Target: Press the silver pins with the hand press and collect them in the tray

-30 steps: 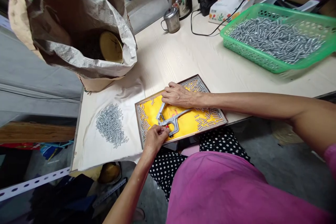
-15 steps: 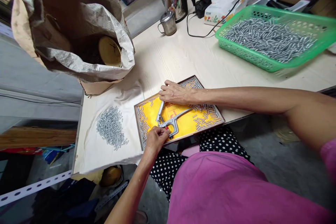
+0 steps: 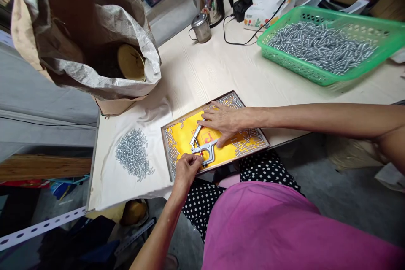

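Lying open across the pliers (image 3: 207, 150), the right grip (image 3: 226, 121) presses them; left grip (image 3: 186, 168) pinches their head.

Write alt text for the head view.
A person's right hand lies flat on the handles of a metal hand tool in a yellow tray while the left hand pinches at its head. Small metal pieces lie in a green basket.

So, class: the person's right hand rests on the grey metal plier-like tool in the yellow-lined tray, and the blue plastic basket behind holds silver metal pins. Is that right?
Not quite: the head view shows a green plastic basket, not blue. The right hand does rest on the grey metal plier-like tool in the yellow-lined tray, and the basket holds silver metal pins.
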Available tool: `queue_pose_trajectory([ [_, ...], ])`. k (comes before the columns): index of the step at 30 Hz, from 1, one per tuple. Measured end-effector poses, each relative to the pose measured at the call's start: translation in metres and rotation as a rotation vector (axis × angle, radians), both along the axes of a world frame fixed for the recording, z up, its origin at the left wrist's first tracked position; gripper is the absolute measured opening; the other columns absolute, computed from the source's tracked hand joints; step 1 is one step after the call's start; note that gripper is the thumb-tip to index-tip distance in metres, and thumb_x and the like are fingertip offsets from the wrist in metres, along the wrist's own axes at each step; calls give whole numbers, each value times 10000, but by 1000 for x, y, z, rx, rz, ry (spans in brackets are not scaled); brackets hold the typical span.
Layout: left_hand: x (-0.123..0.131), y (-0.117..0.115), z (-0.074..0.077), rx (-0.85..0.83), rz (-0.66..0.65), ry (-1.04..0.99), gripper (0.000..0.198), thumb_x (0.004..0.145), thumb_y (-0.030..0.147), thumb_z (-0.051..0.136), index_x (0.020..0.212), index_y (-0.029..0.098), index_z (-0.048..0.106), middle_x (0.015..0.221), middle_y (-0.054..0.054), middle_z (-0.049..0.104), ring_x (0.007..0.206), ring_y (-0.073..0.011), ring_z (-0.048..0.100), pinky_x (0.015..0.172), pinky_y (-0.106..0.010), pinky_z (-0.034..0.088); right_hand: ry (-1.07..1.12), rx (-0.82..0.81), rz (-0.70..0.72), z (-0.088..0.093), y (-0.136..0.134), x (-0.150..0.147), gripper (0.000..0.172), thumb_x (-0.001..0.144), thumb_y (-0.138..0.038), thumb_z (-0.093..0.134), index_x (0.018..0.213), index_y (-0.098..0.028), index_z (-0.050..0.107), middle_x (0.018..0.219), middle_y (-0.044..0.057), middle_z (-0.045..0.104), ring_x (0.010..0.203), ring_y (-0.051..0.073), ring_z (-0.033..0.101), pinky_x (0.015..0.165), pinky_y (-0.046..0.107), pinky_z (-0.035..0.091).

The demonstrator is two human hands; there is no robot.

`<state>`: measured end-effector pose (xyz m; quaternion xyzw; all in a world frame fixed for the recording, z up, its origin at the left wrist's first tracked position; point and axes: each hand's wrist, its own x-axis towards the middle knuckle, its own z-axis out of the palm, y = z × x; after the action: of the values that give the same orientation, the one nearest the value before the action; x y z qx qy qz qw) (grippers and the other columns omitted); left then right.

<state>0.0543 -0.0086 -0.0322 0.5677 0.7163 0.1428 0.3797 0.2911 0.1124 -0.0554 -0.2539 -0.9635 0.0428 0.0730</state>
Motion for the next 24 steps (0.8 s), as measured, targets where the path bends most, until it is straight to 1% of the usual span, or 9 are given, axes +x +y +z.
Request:
queue_pose_trajectory([
  [3,-1,-1,-1,-2,-9,0,268,722,428,669,653,179,741,766,-54,668,727,-194,611,692,-309,438,3,-13,16,1,-4,1,807,789,-662,696,1399,-166,513,1176,135,631,1173,364,537,1131,617,272],
  [8,-2,0,-6,-24,8,-4,270,727,426,675,662,174,746,756,-48,656,700,-181,600,663,-297,436,6,-38,31,7,-12,1,666,889,-575,629,1382,-142,518,1132,132,646,1082,315,557,1100,596,309],
  [12,-3,3,-8,-48,6,4,239,746,393,698,690,167,751,791,-50,669,710,-183,620,646,-287,446,9,-57,8,10,-17,5,716,861,-569,675,1408,-142,496,1159,137,631,1090,319,541,1076,574,313],
  [15,-2,0,-2,-41,-61,81,217,800,349,690,694,168,745,784,-51,668,718,-191,635,689,-310,483,25,-65,-18,8,-21,6,697,869,-524,687,1402,-119,493,1153,144,623,1075,312,530,1045,533,329],
  [16,0,-2,0,-5,-91,130,222,827,342,680,705,169,743,785,-53,661,725,-197,638,711,-326,500,30,-70,-19,7,-23,6,658,884,-490,681,1392,-113,496,1146,141,621,1063,302,527,1029,512,337],
  [18,7,-6,6,159,-151,250,212,879,343,660,793,170,750,843,-70,649,795,-225,649,776,-371,531,49,-73,-15,3,-27,4,573,913,-417,665,1369,-112,502,1141,137,618,1044,285,516,983,469,353],
  [20,16,-7,9,380,-239,354,206,890,336,680,1009,177,738,1015,-105,648,968,-272,643,883,-430,542,88,-58,-12,0,-31,1,491,943,-367,631,1347,-118,506,1142,138,615,1043,281,501,930,435,364],
  [22,27,-2,10,529,-369,414,428,849,301,744,1247,184,640,1240,-144,608,1170,-318,578,1010,-492,507,133,-32,-9,1,-34,-4,422,973,-318,581,1337,-121,502,1138,141,615,1048,282,490,900,419,367],
  [24,35,9,8,567,-480,445,610,819,266,775,1367,155,530,1357,-180,560,1251,-341,527,1068,-524,474,163,-22,0,5,-36,-8,401,973,-283,572,1333,-122,497,1140,143,618,1048,279,484,893,413,369],
])
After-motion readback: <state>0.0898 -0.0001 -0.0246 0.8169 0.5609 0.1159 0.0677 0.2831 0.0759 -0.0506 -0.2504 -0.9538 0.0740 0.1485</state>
